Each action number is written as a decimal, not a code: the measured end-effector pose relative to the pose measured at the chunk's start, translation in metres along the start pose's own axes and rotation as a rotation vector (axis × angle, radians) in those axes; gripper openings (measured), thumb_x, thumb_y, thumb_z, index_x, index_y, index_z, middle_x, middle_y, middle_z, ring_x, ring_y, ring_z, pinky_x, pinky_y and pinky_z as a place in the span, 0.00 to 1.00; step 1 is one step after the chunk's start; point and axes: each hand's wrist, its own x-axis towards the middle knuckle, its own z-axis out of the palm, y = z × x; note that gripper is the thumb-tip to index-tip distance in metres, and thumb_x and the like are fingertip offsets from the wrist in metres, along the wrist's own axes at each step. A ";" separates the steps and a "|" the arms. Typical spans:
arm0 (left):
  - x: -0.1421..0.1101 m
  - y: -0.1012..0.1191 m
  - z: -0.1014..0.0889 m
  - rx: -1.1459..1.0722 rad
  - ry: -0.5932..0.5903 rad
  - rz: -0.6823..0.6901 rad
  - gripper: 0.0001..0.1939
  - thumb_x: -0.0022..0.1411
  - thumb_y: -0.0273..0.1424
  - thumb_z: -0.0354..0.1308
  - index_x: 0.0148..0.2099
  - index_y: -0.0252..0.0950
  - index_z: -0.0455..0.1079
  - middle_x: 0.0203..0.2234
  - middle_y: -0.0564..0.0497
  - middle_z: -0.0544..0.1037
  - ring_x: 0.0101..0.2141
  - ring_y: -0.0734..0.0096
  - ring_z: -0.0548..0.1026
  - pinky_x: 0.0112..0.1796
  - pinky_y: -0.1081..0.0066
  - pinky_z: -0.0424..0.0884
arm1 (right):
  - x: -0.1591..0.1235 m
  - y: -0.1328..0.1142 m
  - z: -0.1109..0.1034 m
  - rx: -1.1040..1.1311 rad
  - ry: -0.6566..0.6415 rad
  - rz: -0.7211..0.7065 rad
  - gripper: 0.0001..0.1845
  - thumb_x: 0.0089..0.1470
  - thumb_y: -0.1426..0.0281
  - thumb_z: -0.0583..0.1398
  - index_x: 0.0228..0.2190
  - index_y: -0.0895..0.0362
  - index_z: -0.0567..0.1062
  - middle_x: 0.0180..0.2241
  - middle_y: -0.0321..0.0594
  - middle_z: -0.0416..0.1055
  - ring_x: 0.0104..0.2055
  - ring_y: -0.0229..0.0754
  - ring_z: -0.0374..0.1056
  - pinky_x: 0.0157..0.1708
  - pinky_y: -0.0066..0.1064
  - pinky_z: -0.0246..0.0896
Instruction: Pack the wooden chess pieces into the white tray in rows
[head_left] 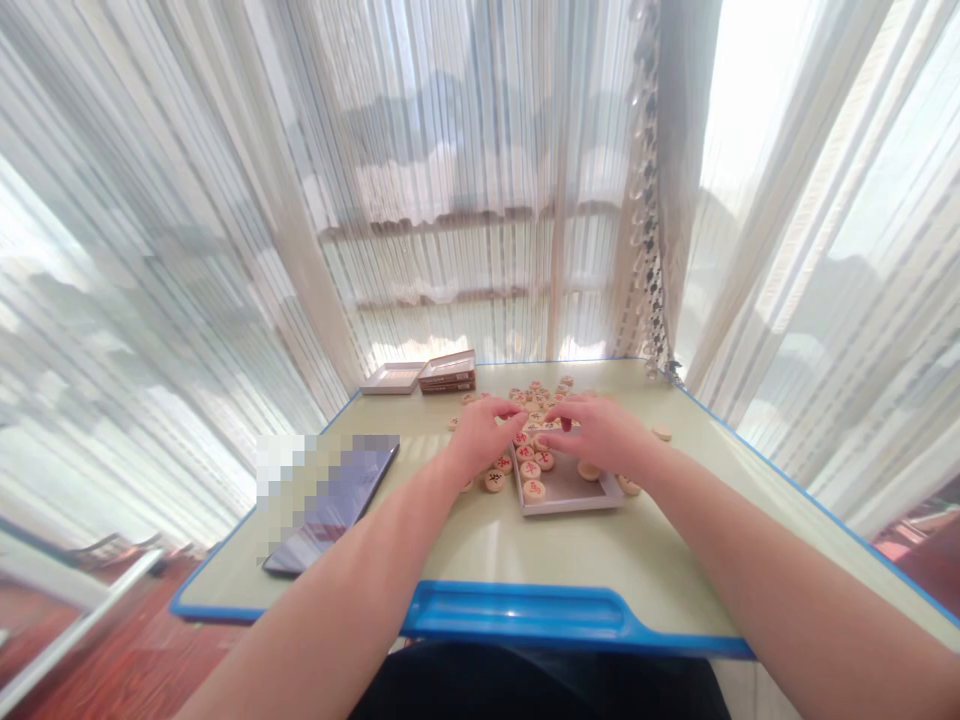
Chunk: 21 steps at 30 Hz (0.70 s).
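A shallow open box (571,506) stands on the table, with round wooden Chinese chess pieces with red characters lined along its left side. One more piece (589,470) lies at its right. My left hand (486,435) is over the box's far left corner, thumb and fingers drawn together; whatever may be between the tips cannot be made out. Above the box's far right part, my right hand (600,432) has thumb and fingers apart, the thumb close to a piece in the box. Loose pieces (536,397) are scattered beyond both hands, partly hidden by them.
On the left of the table (675,580) lies a dark tablet (334,510), its screen partly blurred out. Stacked boxes (448,372) and an open box (392,378) sit at the far left edge. A blue molded tray (517,610) runs along the near edge. Sheer curtains (465,200) hang behind.
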 end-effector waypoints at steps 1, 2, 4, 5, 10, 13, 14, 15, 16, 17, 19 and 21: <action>0.000 0.000 0.000 0.045 -0.012 0.023 0.12 0.55 0.37 0.53 0.31 0.36 0.75 0.27 0.52 0.77 0.31 0.71 0.72 0.34 0.72 0.66 | 0.001 -0.002 0.003 -0.014 0.008 0.011 0.19 0.47 0.51 0.56 0.31 0.51 0.76 0.29 0.37 0.73 0.30 0.40 0.65 0.27 0.29 0.53; -0.001 -0.001 0.000 0.086 -0.025 0.044 0.12 0.56 0.36 0.52 0.30 0.36 0.75 0.27 0.52 0.77 0.31 0.70 0.72 0.35 0.72 0.66 | 0.001 -0.003 0.005 -0.025 0.017 0.022 0.19 0.47 0.50 0.56 0.31 0.51 0.76 0.30 0.37 0.73 0.30 0.40 0.65 0.26 0.29 0.53; -0.001 -0.002 -0.002 0.143 -0.045 0.066 0.12 0.56 0.35 0.52 0.31 0.36 0.75 0.28 0.51 0.77 0.32 0.70 0.71 0.36 0.71 0.65 | 0.002 -0.004 0.008 -0.042 0.019 0.031 0.19 0.47 0.51 0.56 0.31 0.50 0.76 0.31 0.37 0.73 0.31 0.40 0.66 0.25 0.28 0.52; 0.000 -0.003 -0.002 0.156 -0.049 0.062 0.12 0.56 0.35 0.51 0.31 0.36 0.75 0.28 0.51 0.77 0.33 0.69 0.71 0.36 0.71 0.65 | 0.003 -0.003 0.010 -0.048 0.011 0.029 0.18 0.48 0.52 0.56 0.31 0.50 0.76 0.31 0.36 0.74 0.31 0.40 0.66 0.25 0.28 0.52; 0.001 -0.005 -0.004 0.164 -0.077 0.001 0.14 0.56 0.35 0.49 0.34 0.37 0.75 0.31 0.51 0.77 0.33 0.68 0.72 0.35 0.72 0.65 | 0.003 0.000 0.014 -0.051 -0.010 -0.013 0.13 0.49 0.56 0.56 0.30 0.47 0.78 0.30 0.35 0.75 0.32 0.42 0.68 0.24 0.29 0.53; 0.001 -0.004 -0.004 0.190 -0.094 -0.008 0.14 0.56 0.36 0.49 0.32 0.37 0.74 0.29 0.51 0.77 0.32 0.68 0.72 0.34 0.72 0.65 | 0.003 0.001 0.015 -0.038 -0.002 -0.022 0.12 0.50 0.59 0.56 0.30 0.47 0.78 0.30 0.35 0.76 0.32 0.42 0.69 0.24 0.29 0.54; 0.001 -0.003 -0.004 0.196 -0.103 -0.005 0.13 0.56 0.36 0.49 0.32 0.36 0.74 0.28 0.51 0.77 0.31 0.68 0.71 0.34 0.72 0.65 | 0.003 0.002 0.015 -0.033 -0.006 -0.023 0.11 0.50 0.59 0.56 0.30 0.47 0.78 0.30 0.35 0.76 0.32 0.42 0.69 0.24 0.29 0.54; 0.001 -0.003 -0.004 0.198 -0.111 -0.002 0.13 0.56 0.35 0.49 0.31 0.36 0.74 0.28 0.52 0.77 0.31 0.69 0.71 0.33 0.72 0.65 | 0.003 0.002 0.015 -0.029 -0.009 -0.024 0.11 0.50 0.60 0.56 0.30 0.47 0.78 0.30 0.35 0.76 0.32 0.42 0.69 0.24 0.29 0.55; 0.001 -0.003 -0.004 0.198 -0.114 -0.001 0.13 0.56 0.35 0.50 0.31 0.36 0.74 0.27 0.52 0.76 0.30 0.69 0.71 0.33 0.72 0.65 | 0.002 0.002 0.014 -0.025 -0.011 -0.026 0.11 0.49 0.60 0.57 0.31 0.47 0.78 0.30 0.35 0.76 0.32 0.43 0.69 0.25 0.29 0.55; 0.001 -0.003 -0.004 0.194 -0.114 -0.003 0.13 0.56 0.35 0.50 0.32 0.37 0.74 0.27 0.52 0.77 0.30 0.69 0.71 0.33 0.72 0.65 | 0.002 0.002 0.014 -0.020 -0.011 -0.026 0.12 0.49 0.59 0.57 0.32 0.47 0.78 0.30 0.35 0.76 0.32 0.43 0.69 0.25 0.29 0.56; 0.001 -0.003 -0.004 0.180 -0.105 -0.013 0.13 0.56 0.34 0.50 0.33 0.37 0.74 0.28 0.52 0.77 0.31 0.69 0.72 0.34 0.72 0.66 | 0.001 0.001 0.014 -0.012 -0.010 -0.026 0.13 0.49 0.58 0.57 0.34 0.47 0.78 0.31 0.34 0.76 0.33 0.43 0.69 0.26 0.30 0.57; 0.001 -0.003 -0.004 0.167 -0.103 -0.024 0.13 0.56 0.34 0.50 0.35 0.37 0.74 0.30 0.52 0.77 0.32 0.69 0.72 0.34 0.73 0.66 | 0.001 0.001 0.015 -0.014 -0.013 -0.028 0.13 0.48 0.57 0.57 0.35 0.46 0.77 0.32 0.34 0.76 0.34 0.44 0.69 0.27 0.30 0.58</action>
